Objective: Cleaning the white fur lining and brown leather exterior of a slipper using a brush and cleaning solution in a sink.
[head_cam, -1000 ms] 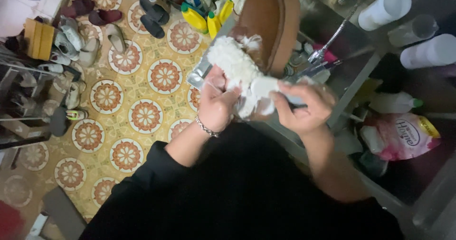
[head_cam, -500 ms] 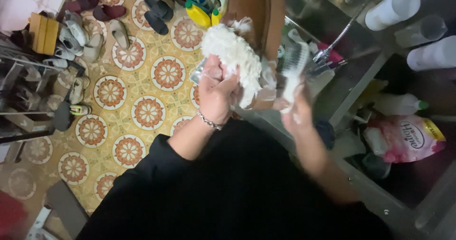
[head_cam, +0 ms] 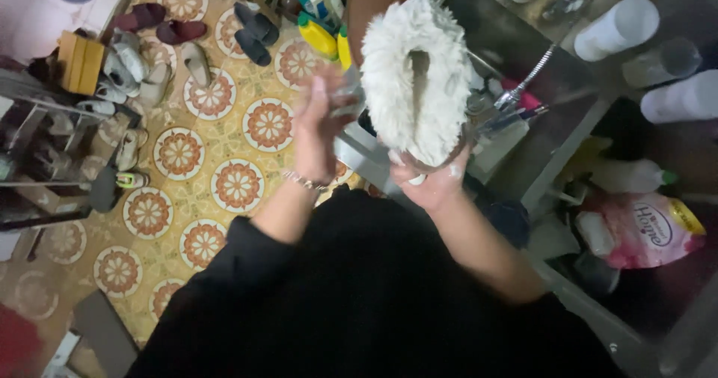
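Note:
A brown boot with a thick white fleece lining [head_cam: 416, 79] is held up over a metal sink [head_cam: 523, 64], its opening turned towards me. My right hand [head_cam: 430, 180] grips the boot from below at its lower edge. My left hand [head_cam: 318, 127] is raised beside the boot's left side, fingers up and slightly blurred; whether it touches the boot is unclear. A bracelet sits on my left wrist. Black sleeves cover both upper arms.
A tap [head_cam: 523, 86] arches over the sink. White cups [head_cam: 617, 26] stand at the top right. A pink detergent pouch [head_cam: 647, 228] and bottles lie lower right. Shoes and slippers [head_cam: 149, 71] are scattered on the patterned tile floor; yellow bottles [head_cam: 318, 38] stand near the sink.
The boot has been turned so its fleece opening faces me and lifted higher. My right hand has moved under the boot, and the brush it held earlier is out of sight.

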